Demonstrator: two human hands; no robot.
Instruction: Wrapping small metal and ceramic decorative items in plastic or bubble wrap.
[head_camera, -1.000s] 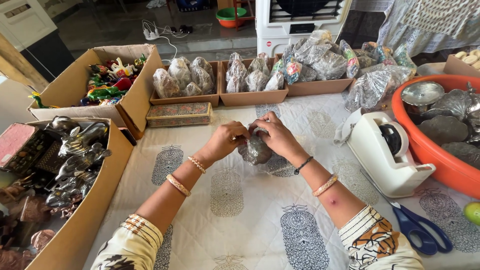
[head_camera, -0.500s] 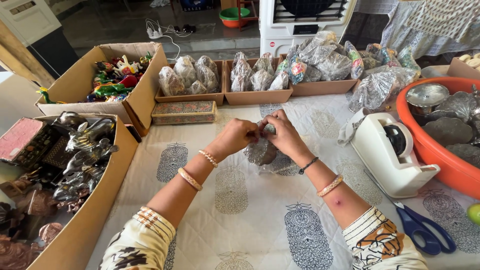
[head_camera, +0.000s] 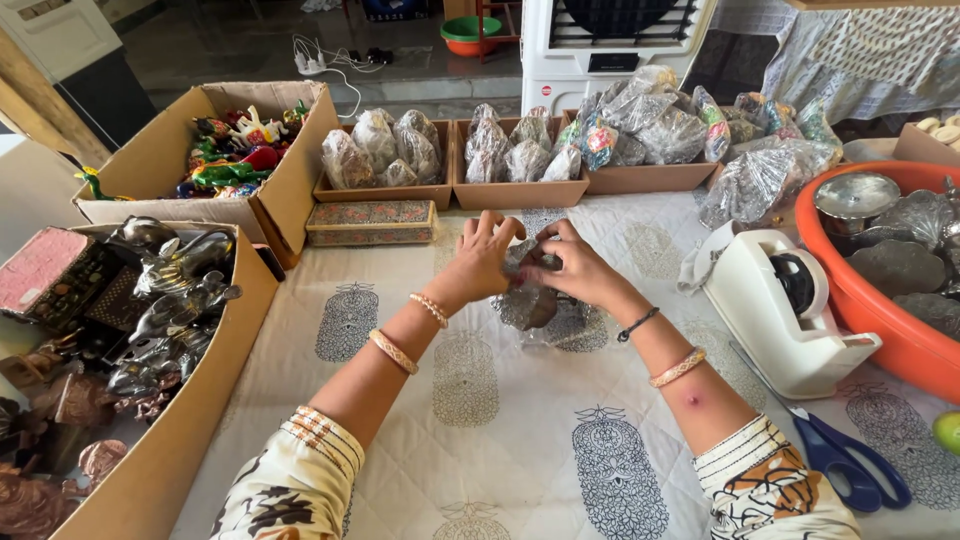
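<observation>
Grip: both hands closed round plastic-wrapped metal piece (head_camera: 528, 300); left hand (head_camera: 483, 258) at 9 o'clock, fingers spread over top; right hand (head_camera: 575, 268) at 3 o'clock, pinching wrap.
Location: mid-table on printed cloth (head_camera: 470, 440), tape dispenser (head_camera: 775, 305) at 3 o'clock.
Handling: likely rigid and fairly heavy, film slippery, crinkly.
Hold: cup from sides and below, not by loose film.

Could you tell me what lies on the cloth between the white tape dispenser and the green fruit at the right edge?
In the head view, only the blue-handled scissors lie between the tape dispenser and the green fruit; otherwise bare printed cloth.
</observation>
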